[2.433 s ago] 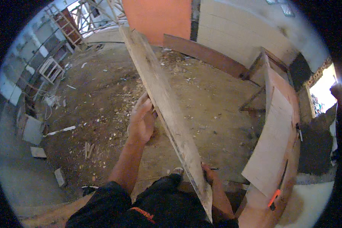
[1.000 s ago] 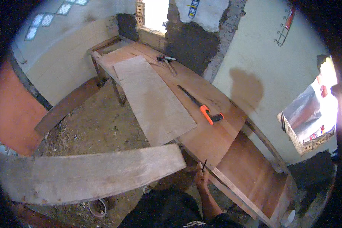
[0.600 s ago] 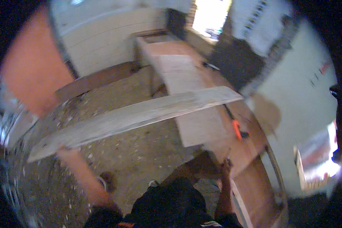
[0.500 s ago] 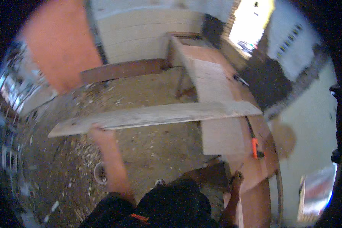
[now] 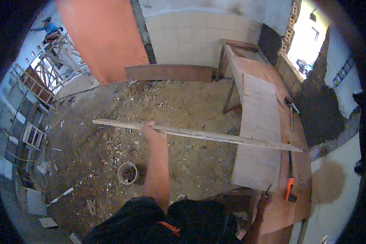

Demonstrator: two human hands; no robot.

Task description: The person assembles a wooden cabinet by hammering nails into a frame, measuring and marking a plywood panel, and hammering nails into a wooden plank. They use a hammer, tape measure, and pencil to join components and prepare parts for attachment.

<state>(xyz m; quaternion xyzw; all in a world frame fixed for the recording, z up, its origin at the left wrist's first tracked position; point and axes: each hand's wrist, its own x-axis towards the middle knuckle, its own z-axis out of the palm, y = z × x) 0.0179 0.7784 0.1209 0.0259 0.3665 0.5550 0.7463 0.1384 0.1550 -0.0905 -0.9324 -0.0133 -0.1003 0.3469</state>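
Observation:
A long wooden plank (image 5: 207,134) is turned narrow edge up, its right end over the workbench (image 5: 301,173) and its left part out over the ground. My left hand (image 5: 149,130) grips it left of the middle, fingers closed around the edge. Low on the right, my right hand (image 5: 264,201) is closed at the bench's near side, with a thin, dark, pencil-like stick (image 5: 269,188) poking up from it. A handsaw with an orange handle (image 5: 290,188) lies on the bench near that hand, its blade passing under the plank. Beneath the plank is a pale plywood sheet (image 5: 256,164).
A dark-handled tool (image 5: 290,103) lies farther up the bench. A white bucket (image 5: 128,173) stands on the rubble-strewn dirt floor (image 5: 183,162). Against the back wall leans a brown board (image 5: 171,73). At the far left, another person (image 5: 51,29) sits high on wooden scaffolding (image 5: 61,57).
The plank has been tipped from its broad face to its narrow edge, my left hand still on it. The whole view has swung, so everything sits farther right and the picture is sharper.

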